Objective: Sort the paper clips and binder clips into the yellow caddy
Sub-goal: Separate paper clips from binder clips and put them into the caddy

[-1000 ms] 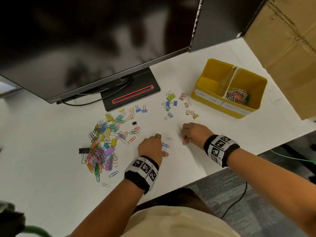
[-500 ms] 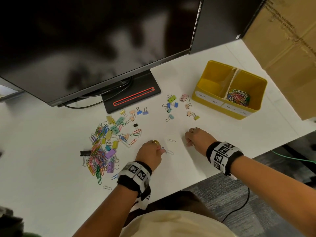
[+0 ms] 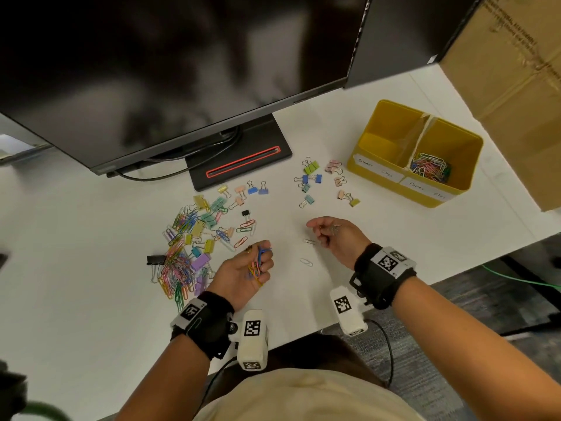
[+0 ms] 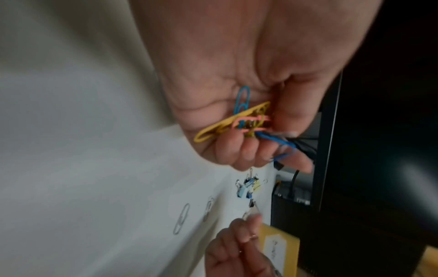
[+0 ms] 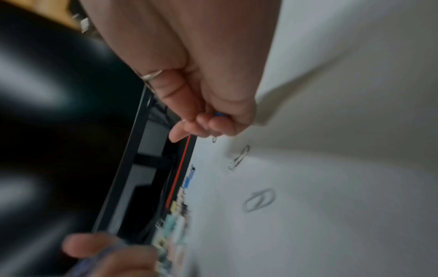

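Note:
My left hand (image 3: pixel 262 262) is turned palm up just above the desk, its fingers curled round a bunch of coloured paper clips (image 3: pixel 256 265). In the left wrist view these paper clips (image 4: pixel 237 121) are yellow, pink and blue. My right hand (image 3: pixel 324 233) hovers to its right, its fingers curled on a few silver paper clips (image 3: pixel 334 229). Two silver paper clips (image 3: pixel 310 241) lie on the desk between the hands. The yellow caddy (image 3: pixel 431 198) stands at the far right, with paper clips (image 3: pixel 429 170) in its right compartment. A mixed pile of clips (image 3: pixel 188 247) lies left of my left hand.
Small binder clips (image 3: pixel 312 177) are scattered between the monitor stand (image 3: pixel 239 161) and the caddy. A black binder clip (image 3: pixel 155 259) lies at the pile's left edge. The monitor (image 3: pixel 182 71) overhangs the back of the desk. A cardboard box (image 3: pixel 516 86) stands behind the caddy.
Both hands have lifted off the desk and turned palm up. The left now shows a bunch of coloured clips, the right a few silver ones.

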